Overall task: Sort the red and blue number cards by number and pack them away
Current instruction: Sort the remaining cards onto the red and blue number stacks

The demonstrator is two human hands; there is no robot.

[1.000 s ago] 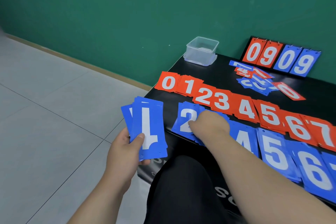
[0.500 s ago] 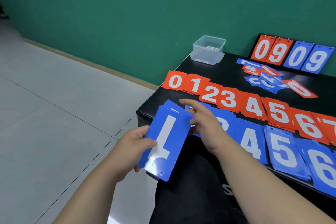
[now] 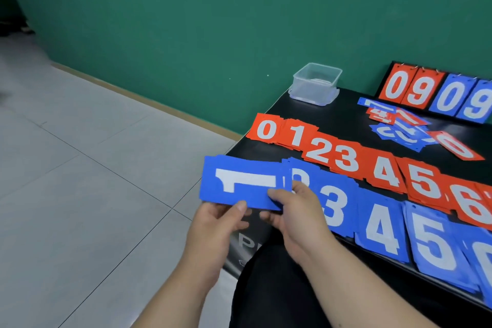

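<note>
Left hand [image 3: 218, 224]: grips the lower edge of the blue 1 cards [image 3: 239, 184], thumb on top.
Right hand [image 3: 298, 210]: pinches the right end of the same stack, thumb on top.
Blue 1 cards: held sideways between both hands.
Blue row [image 3: 380, 224]: flat on the worktop [image 3: 332, 114], just right of the right hand.
Red row [image 3: 343, 157]: beyond both hands, behind the blue row.
Clear box [image 3: 315, 82]: well beyond the right hand.

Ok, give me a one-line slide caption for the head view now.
Left hand and right hand hold blue 1 cards sideways by the black table, beside red row and blue row.
</note>
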